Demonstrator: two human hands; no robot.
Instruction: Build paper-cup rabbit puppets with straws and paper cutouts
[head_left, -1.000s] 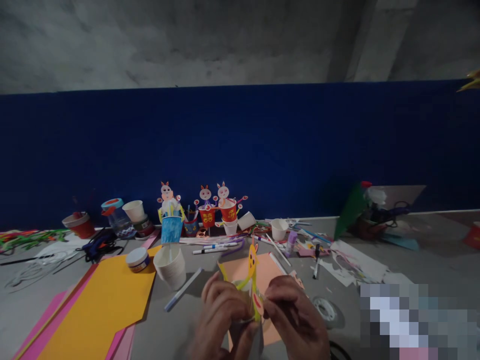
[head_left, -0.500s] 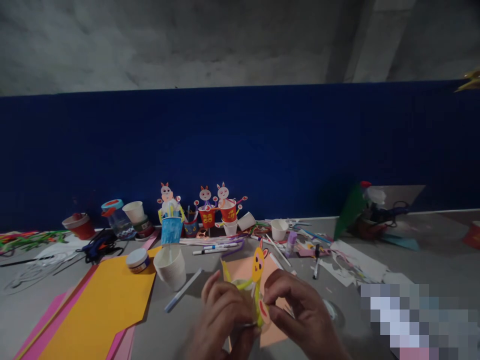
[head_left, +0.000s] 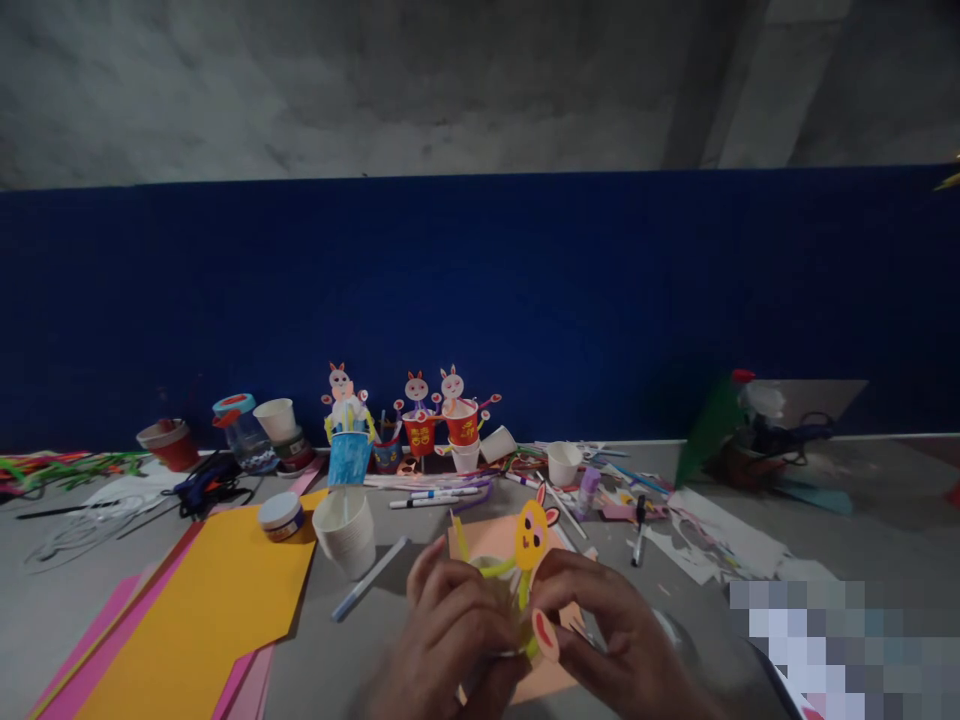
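A pale paper cup (head_left: 495, 578) is wrapped in the fingers of my left hand (head_left: 454, 630), which hides most of it. At its rim is a rabbit figure with a yellow paper head (head_left: 531, 535) and pink-lined ears. Yellow fuzzy stems, probably pipe cleaners (head_left: 496, 570), form its limbs. My right hand (head_left: 611, 625) pinches a limb of the figure beside a pink oval paper piece (head_left: 546, 635) with a red centre. The exact grip point is hidden by the fingers. Under both hands lies a peach paper sheet (head_left: 480, 530).
Stacked white cups (head_left: 345, 535), a light blue marker (head_left: 369, 580) and a lidded jar (head_left: 281, 517) stand or lie left, near yellow card (head_left: 202, 610). Finished rabbit cups (head_left: 462, 425) line the back. A glue stick (head_left: 589, 490), black marker (head_left: 639, 530) and paper scraps (head_left: 727, 535) lie right.
The rabbit's head and the pink oval have shifted slightly right, and the oval now faces me more. My view has moved a little. Both hands keep their hold.
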